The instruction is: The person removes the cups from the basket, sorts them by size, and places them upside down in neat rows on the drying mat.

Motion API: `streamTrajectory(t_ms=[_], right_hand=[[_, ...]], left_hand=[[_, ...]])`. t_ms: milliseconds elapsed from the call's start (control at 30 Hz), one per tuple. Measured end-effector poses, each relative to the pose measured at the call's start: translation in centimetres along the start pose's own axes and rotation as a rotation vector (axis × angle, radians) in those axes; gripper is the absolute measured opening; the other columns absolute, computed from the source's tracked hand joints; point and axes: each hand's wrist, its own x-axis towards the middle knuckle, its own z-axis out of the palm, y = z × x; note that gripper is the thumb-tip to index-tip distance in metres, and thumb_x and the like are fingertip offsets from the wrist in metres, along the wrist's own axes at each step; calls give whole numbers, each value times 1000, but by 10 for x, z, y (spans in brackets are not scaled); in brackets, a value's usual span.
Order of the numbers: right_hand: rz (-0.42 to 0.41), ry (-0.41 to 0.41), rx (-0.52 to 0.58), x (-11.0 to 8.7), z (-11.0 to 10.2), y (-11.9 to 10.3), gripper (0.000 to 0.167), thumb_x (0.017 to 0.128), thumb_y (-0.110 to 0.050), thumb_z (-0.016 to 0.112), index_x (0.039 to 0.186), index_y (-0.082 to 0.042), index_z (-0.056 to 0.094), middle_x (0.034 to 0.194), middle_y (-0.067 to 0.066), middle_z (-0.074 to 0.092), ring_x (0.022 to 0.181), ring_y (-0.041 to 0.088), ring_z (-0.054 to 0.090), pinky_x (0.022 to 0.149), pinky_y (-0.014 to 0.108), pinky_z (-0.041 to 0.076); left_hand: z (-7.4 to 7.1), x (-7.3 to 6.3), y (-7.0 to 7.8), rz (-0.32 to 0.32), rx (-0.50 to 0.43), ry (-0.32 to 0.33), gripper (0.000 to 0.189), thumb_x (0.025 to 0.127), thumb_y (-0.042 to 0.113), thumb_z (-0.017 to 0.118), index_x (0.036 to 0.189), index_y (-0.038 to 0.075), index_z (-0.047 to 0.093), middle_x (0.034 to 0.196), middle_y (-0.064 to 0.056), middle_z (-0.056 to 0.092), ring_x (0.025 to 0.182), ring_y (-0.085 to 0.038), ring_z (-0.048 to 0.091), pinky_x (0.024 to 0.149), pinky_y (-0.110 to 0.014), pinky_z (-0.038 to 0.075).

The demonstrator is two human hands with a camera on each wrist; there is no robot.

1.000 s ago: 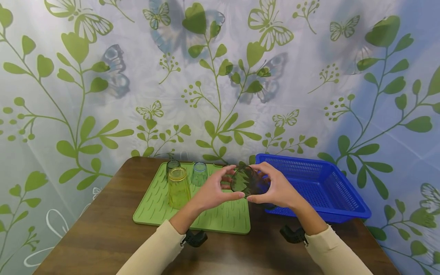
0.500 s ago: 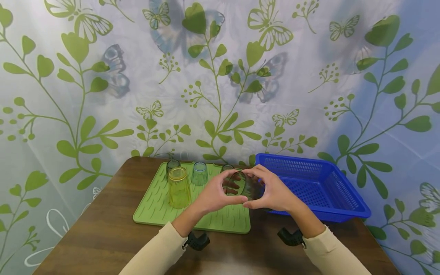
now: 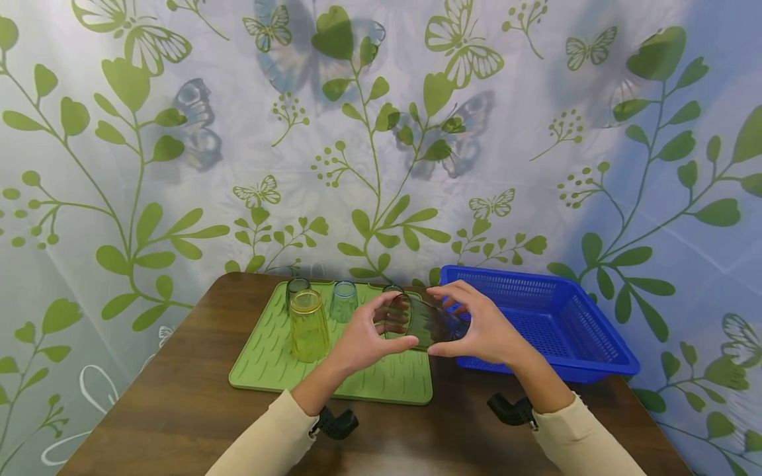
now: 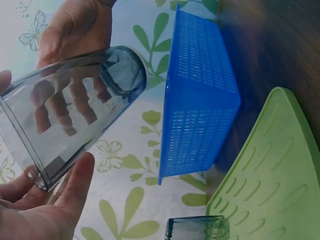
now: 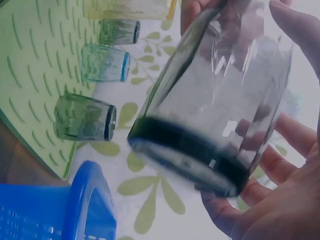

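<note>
A tall smoky-grey drinking glass point(image 3: 427, 325) lies on its side in the air between both hands, above the mat's right edge. My left hand point(image 3: 368, 336) holds it at the rim end, fingers behind and thumb in front. My right hand point(image 3: 483, 327) holds it toward its base, fingers and thumb curled around the sides. In the left wrist view the glass point(image 4: 75, 110) shows its open rim at the left and thick base at the right. In the right wrist view the dark base of the glass point(image 5: 185, 155) faces the camera.
A green drying mat point(image 3: 268, 373) bears several upside-down glasses: a yellow one point(image 3: 309, 334), a bluish one point(image 3: 344, 303), a dark one point(image 3: 297, 287) and another grey one point(image 5: 85, 117) behind my left hand. A blue perforated basket point(image 3: 607, 354) stands right, on the wooden table point(image 3: 178, 410).
The glass has turned from pointing its rim toward me to lying more sideways, rim to the left. My hands first shifted left together, then moved slightly apart along it.
</note>
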Motion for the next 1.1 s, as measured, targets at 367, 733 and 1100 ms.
streamTrajectory(t_ms=[367, 733, 1100], right_hand=[[84, 77, 231, -13, -2, 17, 77, 81, -20, 89, 147, -33, 52, 143, -5, 55, 128, 19, 56, 103, 42, 52], [94, 79, 562, -22, 15, 23, 68, 89, -2, 76, 151, -12, 49, 152, 10, 51, 138, 9, 48, 106, 18, 44], [123, 87, 740, -26, 30, 21, 66, 89, 0, 75, 149, -9, 50, 150, 7, 46, 135, 9, 43, 88, 18, 50]], left_hand=[[-7, -8, -7, 69, -90, 51, 74, 86, 8, 82, 151, 5, 46, 141, -18, 57, 121, -37, 65, 101, -35, 56], [-13, -15, -11, 59, -177, 85, 81, 86, 10, 82, 155, 0, 39, 148, -21, 49, 124, -21, 59, 100, -38, 56], [-13, -20, -18, 157, -254, 81, 81, 86, 12, 83, 152, -2, 39, 151, -18, 45, 122, -15, 59, 92, -22, 55]])
